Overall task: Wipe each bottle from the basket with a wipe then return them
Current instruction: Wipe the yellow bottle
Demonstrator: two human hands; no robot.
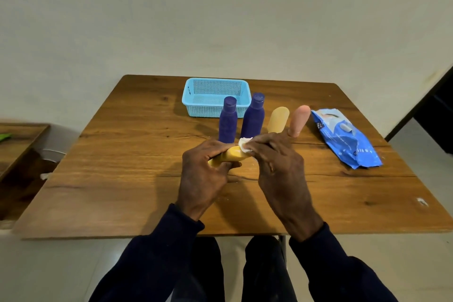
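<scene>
On the wooden table [122, 167], the blue basket [215, 95] stands at upper centre behind four upright bottles [253, 115], and at the centre the left hand [203, 174] grips a yellow bottle [230, 154] while the right hand [279, 167] pinches a white wipe [245, 143] against its end.

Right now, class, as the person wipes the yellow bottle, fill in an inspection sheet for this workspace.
Surface: wooden table, bare except for the job's things and small pale specks.
Job's things: light blue basket, empty; two purple bottles, a tan bottle and a pink bottle upright in front of it; wipes pack at right.
Clutter: white scrap near the right edge.
Grippers: left hand holds the yellow bottle; right hand presses a white wipe on it.
Cables: nothing seen.
Surroundings: plain wall; second wooden surface at left.
</scene>
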